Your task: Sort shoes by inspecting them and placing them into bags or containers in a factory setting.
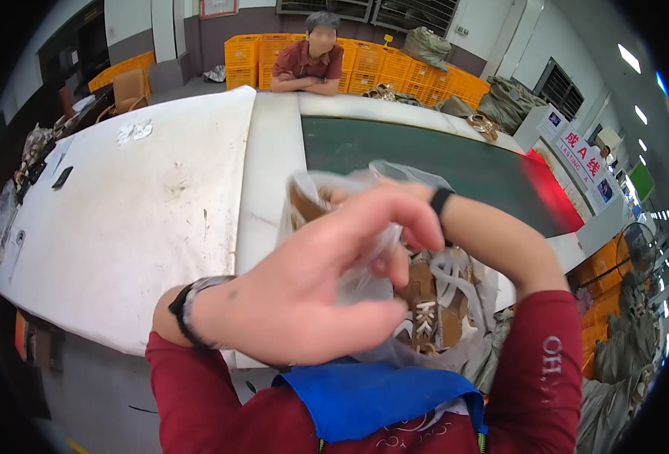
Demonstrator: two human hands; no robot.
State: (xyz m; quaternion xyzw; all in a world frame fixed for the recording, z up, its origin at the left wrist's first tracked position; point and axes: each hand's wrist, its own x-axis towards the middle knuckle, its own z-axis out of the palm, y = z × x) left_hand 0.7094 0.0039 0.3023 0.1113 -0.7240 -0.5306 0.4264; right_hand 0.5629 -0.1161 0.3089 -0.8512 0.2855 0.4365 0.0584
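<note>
My left hand (304, 280) is large in the foreground. Its thumb is spread from its bent fingers, and nothing shows in its grasp. Behind it, partly hidden, my right hand (411, 194) bends inward with its fingers closed on a clear plastic bag (364, 180). A brown shoe (304, 203) shows at the bag's left side, close to the right fingertips. Below the hands, brown and white lace-up shoes (424, 303) lie in clear plastic in front of my body. The left hand hides the middle of the bag.
A white-covered table (145, 219) extends to the left, with a dark phone-like object (62, 178) on it. Beyond my hands runs a green conveyor belt (425, 151). Across it, a person (309, 64) leans on folded arms before orange crates (364, 68). Gold shoes (484, 126) sit at the far right.
</note>
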